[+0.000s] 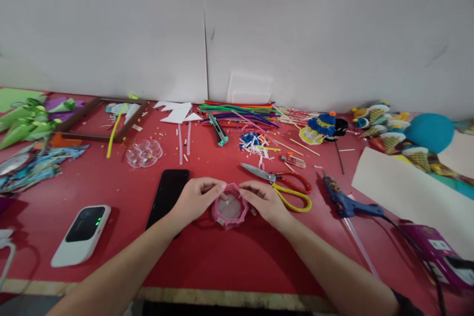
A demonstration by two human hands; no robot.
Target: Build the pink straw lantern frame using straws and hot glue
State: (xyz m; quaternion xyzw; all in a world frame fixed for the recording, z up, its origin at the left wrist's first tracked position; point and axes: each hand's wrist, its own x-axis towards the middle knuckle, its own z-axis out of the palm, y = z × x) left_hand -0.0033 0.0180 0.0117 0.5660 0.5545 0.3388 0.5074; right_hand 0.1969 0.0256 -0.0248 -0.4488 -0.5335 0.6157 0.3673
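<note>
Desk, red, left to right.

Green cones: a cluster, far left of the hands and beyond them.
White device: well left of the hands, nearer the desk's front edge; lights green.
Brown frame: beyond the hands, to the left; flat.
Clear palette: beyond the left hand, to its left.
Phone: just left of the left hand, partly behind it; contact cannot be told.
Left hand: half curled, thumb and fingers closed on one side of the rim.
Cutter: beyond the hands.
Pink ring: many-sided, pale inside; between the hands, held by both.
Scraps: blue and white, beyond the right hand.
Right hand: curled, fingertips pinching the opposite side of the rim.
Scissors: just beyond and right of the right hand, blades parted slightly.
Glue gun: right of the right hand, apart from it.

Step in hand, by judgement: steadying or pressing the rim. Next move seemingly calls for a light, even pinch, the walls looking thin.
</note>
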